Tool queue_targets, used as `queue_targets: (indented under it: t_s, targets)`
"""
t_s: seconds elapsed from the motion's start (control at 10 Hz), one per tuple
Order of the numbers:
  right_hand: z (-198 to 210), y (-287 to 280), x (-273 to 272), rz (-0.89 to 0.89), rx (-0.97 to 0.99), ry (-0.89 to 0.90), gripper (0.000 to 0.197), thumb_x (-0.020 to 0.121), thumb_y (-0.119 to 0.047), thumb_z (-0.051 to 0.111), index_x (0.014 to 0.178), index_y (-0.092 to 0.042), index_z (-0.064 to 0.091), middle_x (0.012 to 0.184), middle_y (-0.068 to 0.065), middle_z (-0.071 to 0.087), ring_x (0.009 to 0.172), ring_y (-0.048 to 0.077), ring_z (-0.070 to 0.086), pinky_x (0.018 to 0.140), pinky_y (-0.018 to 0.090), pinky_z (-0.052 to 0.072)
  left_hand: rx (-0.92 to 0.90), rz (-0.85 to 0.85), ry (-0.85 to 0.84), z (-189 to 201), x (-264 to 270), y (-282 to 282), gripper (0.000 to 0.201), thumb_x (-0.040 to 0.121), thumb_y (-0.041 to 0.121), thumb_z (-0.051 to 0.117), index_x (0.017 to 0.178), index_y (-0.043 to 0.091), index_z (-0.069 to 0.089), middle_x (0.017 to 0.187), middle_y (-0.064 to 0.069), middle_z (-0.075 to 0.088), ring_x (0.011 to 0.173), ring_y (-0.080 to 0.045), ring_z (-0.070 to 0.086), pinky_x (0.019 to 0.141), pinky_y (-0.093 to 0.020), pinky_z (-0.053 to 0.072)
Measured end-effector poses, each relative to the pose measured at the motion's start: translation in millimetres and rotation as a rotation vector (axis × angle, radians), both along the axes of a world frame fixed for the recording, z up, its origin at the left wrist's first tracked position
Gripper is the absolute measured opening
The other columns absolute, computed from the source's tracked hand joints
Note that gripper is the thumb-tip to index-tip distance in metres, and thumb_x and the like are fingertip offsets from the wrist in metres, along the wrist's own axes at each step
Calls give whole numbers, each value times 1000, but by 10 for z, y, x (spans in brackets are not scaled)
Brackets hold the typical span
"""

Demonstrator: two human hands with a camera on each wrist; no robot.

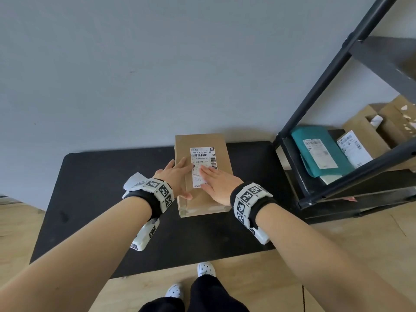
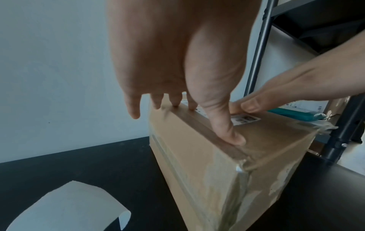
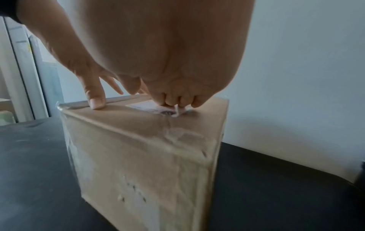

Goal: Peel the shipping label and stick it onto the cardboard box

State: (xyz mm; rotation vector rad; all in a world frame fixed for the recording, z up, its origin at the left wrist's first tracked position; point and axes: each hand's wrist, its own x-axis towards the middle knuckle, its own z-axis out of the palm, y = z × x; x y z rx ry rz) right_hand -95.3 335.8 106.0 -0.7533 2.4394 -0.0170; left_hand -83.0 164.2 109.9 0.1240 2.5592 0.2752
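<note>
My forearms reach in from 6 o'clock, both hands spread flat on the cardboard box [image 1: 203, 176]. My right hand [image 1: 219, 184] presses straight fingers on the shipping label [image 1: 203, 164], which lies stuck on the box's top face. My left hand [image 1: 177, 176] rests at 9 o'clock of the label, thumb along the near edge. The box sits on the black bench [image 1: 94, 199]; a white backing sheet [image 2: 67, 207] lies at 8 o'clock.

A parcel packing room: dark metal shelving [image 1: 319, 91] with labelled parcels [image 1: 319, 152], black table [image 1: 101, 199].
</note>
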Motion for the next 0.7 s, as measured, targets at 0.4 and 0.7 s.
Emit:
queue_targets:
  t_s: [0.4,0.7]
  targets:
    - [-10,115,-572,-50,32,9,58,101,-37,14,151,-17,-8,161,-3,-12,149,11,-7,121,35,2,-51,-36,-83,9,-94,47,105,74,45,74,149,43,1,160,10,-16,150,-24,-2,114,-52,26]
    - [249,443,-301,-375,-125,158,38,98,-32,35,128,-15,52,137,3,53,119,23,55,99,42,46,-21,39,52,173,-19,45,62,84,47,58,141,32,38,147,-1,42,130,-25,47,102,-43,45]
